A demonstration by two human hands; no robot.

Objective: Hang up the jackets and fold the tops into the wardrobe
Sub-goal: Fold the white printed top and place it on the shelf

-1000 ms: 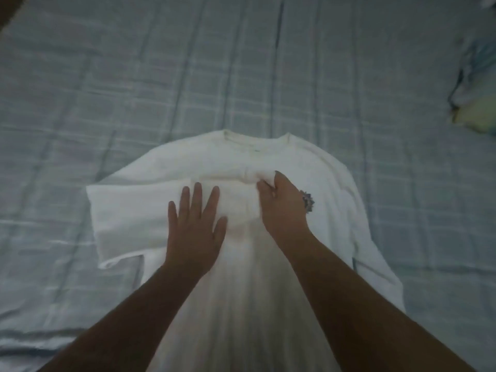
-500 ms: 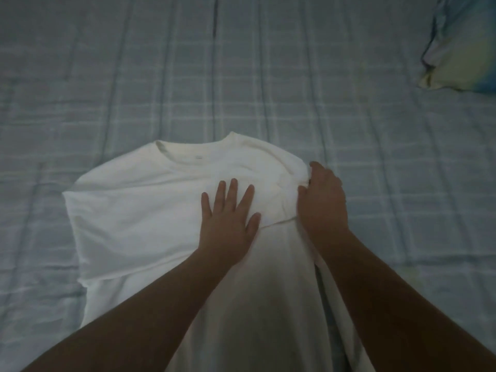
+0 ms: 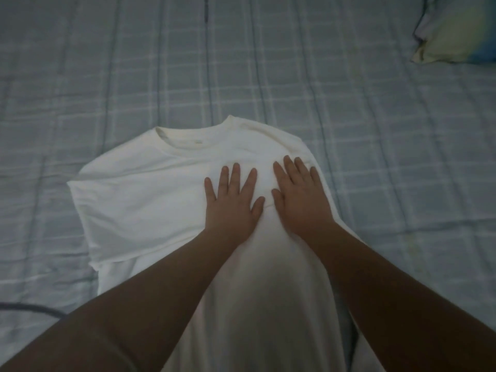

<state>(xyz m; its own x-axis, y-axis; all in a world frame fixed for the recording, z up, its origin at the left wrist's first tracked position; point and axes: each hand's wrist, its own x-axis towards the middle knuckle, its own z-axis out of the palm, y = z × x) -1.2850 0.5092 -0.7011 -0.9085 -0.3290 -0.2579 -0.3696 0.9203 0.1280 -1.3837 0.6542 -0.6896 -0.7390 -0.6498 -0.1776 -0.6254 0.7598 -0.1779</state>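
Nearest the camera, both forearms reach out over the lower part of a white top, which lies spread on the bed with its hem end running out of view at the bottom. A dark cord curves across the sheet at the lower left.

Further out, the left hand lies flat on the chest of the top with its fingers straight and slightly spread. The right hand lies flat just beside it, near the top's right edge. Neither holds anything; both only press on the cloth. The collar lies beyond the fingertips, and a pillow sits at the far right corner of the bed.

The right side looks already turned in, while the left side spreads wide, so the fold seems about half made.

The risks from here:
- The turned-in right side may spring open when the right hand lifts, since the thin cloth has nothing else weighing it down.
- Pressing on a soft, creased sheet may set wrinkles into the top or drag it askew.
- Uneven sides would give a lopsided fold.
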